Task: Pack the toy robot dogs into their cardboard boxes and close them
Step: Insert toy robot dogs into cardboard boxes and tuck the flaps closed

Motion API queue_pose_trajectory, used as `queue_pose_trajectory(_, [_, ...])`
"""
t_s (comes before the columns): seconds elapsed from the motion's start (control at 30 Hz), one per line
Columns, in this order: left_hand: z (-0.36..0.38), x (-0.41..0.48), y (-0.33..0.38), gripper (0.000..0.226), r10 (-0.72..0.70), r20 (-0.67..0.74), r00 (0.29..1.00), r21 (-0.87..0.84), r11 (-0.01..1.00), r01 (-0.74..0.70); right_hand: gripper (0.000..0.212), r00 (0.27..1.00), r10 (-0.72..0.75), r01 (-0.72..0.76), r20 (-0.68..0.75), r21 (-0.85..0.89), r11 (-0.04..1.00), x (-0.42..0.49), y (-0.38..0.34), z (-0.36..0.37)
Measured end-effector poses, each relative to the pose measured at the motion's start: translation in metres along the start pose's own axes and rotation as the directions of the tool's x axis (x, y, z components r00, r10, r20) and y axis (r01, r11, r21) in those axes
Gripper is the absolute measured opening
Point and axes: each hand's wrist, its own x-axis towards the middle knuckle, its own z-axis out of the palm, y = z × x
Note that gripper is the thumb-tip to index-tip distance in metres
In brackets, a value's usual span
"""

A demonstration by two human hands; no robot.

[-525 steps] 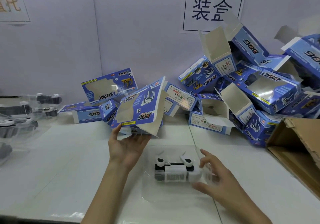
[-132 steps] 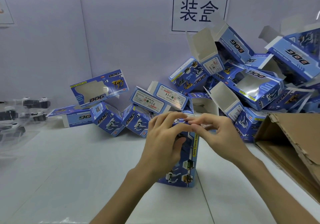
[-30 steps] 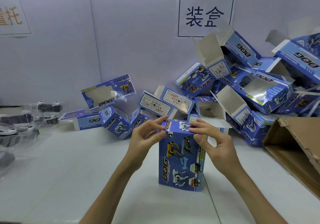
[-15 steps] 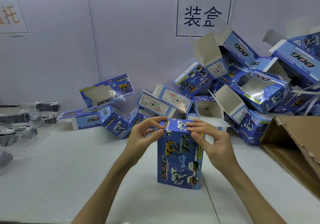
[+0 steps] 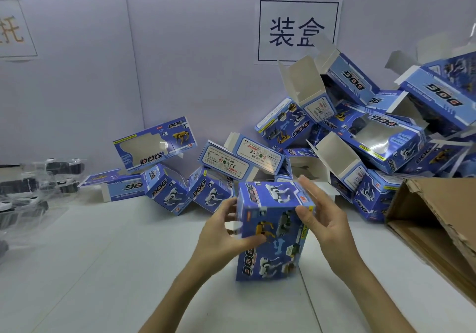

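Note:
A blue cardboard DOG box [image 5: 270, 232] stands upright on the white table in front of me, its top flap folded down. My left hand [image 5: 224, 237] grips its left side, thumb across the front face. My right hand [image 5: 322, 216] holds the upper right corner, thumb on the front and fingers stretched behind the top. The toy inside is hidden. More toy robot dogs in clear plastic trays [image 5: 33, 188] lie at the far left.
A heap of empty blue boxes [image 5: 365, 139] with open flaps is piled against the back wall, from the middle to the right. A large brown carton [image 5: 438, 229] lies open at the right edge. White table surface [image 5: 103, 268] stretches to the left.
The box top went from being pressed shut by both hands' fingertips to fully closed. My left hand slid down the box's left side and the box tilted slightly toward me.

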Motion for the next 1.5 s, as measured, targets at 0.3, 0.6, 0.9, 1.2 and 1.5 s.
queue_pose_trajectory(0.3, [0.018,-0.010,-0.036,0.072,0.784,0.000,0.620,0.647,0.473,-0.598,0.068,0.746,0.637,-0.666,0.193,0.205,0.717,-0.019,0.025,-0.017])
queue_pose_trajectory(0.6, [0.024,-0.014,-0.044,0.107,0.521,-0.099,0.848,0.574,0.726,-0.379,0.069,0.884,0.464,-0.468,0.060,0.110,0.877,-0.029,0.035,-0.012])
queue_pose_trajectory(0.9, [0.025,-0.013,-0.037,0.058,-0.370,0.363,0.855,-0.461,0.726,0.510,0.060,0.944,0.250,-0.252,-0.214,0.019,0.968,-0.030,0.041,-0.007])
queue_pose_trajectory(1.2, [0.030,-0.018,-0.036,0.094,-0.340,0.220,0.914,-0.499,0.766,0.405,0.102,0.948,0.280,-0.237,0.154,-0.249,0.939,-0.040,0.053,0.009])
queue_pose_trajectory(1.5, [0.014,-0.013,-0.033,0.075,-0.340,-0.126,0.932,-0.541,0.811,0.223,0.071,0.952,0.220,-0.206,-0.213,0.087,0.975,-0.032,0.039,-0.006])
